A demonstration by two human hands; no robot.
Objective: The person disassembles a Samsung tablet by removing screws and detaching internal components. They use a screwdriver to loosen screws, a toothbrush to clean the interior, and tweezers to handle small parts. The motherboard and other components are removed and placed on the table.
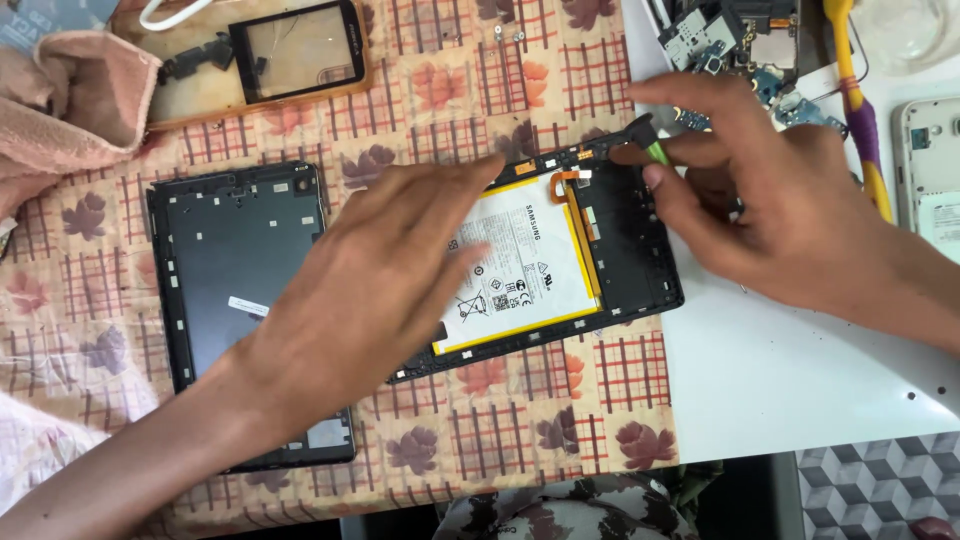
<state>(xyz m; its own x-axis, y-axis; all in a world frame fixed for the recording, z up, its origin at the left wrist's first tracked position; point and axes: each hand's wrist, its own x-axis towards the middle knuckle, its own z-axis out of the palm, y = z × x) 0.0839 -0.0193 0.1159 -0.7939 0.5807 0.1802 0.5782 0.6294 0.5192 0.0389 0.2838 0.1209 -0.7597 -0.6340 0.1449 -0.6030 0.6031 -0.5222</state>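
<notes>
Opened tablet (pixel 560 250): lies face down in the middle of the worktop (pixel 780 380), half on the patterned cloth (pixel 480 420), half on bare white surface. White battery (pixel 520 270) with yellow edge fills its centre; orange flex strip (pixel 580 200) runs along the battery's right side.

Left hand (pixel 390 270): flat, fingers spread, pressing on the tablet's left half and the battery. Grips nothing.

Right hand (pixel 760 190): over the tablet's upper right corner, fingers pinched on a green tool (pixel 655 152) whose tip meets the frame edge there.

Back cover (pixel 240 290): dark, left of the tablet, inner side up, partly under the left forearm.

Touch panel (pixel 300 45): black-framed glass, above the back cover, well apart from the tablet.

Pink towel (pixel 60 100): far left of the tablet, bunched.

Circuit boards (pixel 730 45): small parts heaped above the tablet's right corner.

Yellow-purple tool (pixel 860 110): right of the tablet, beyond the right hand.

White phone (pixel 930 170): far right of the tablet, cut by the frame.
</notes>
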